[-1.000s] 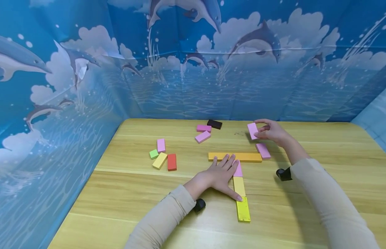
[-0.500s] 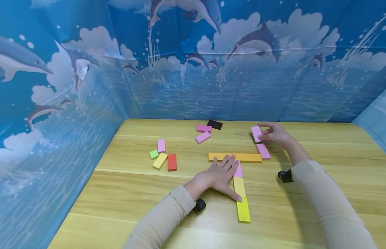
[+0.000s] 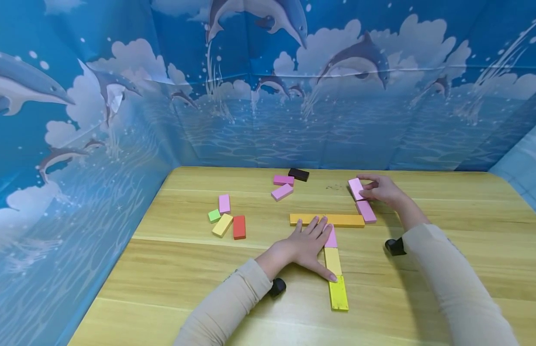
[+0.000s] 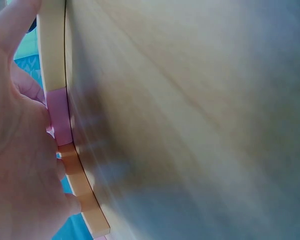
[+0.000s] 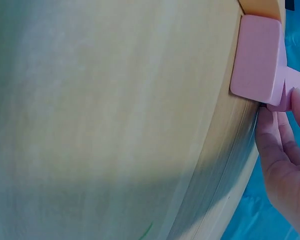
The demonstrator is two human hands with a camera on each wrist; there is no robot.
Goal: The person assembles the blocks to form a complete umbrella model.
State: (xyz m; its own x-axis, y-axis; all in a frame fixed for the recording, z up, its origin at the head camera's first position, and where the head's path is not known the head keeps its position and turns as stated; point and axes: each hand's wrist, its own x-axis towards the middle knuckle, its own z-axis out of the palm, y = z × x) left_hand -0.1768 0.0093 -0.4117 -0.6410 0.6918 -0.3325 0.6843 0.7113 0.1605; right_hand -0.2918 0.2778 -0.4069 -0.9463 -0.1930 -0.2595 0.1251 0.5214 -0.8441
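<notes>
R hand has just brought its pink block down to the second pink block, nearside of the grip, so the pair now makes a line running off the orange bar's end; prob. touching, tho R wrist cam can't settle it. Thumb-&-finger pinch, reaching in from the R. L hand, left and nearer, lies spread over the block strip, gripping nothing.

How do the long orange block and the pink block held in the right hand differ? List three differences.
The orange block is far longer than the held pink block. In the head view, the orange block runs crosswise; the held pink block slants away from the viewer. The right hand pinches the held pink block, not the orange block. Both are straight-edged, oblong blocks.
</notes>
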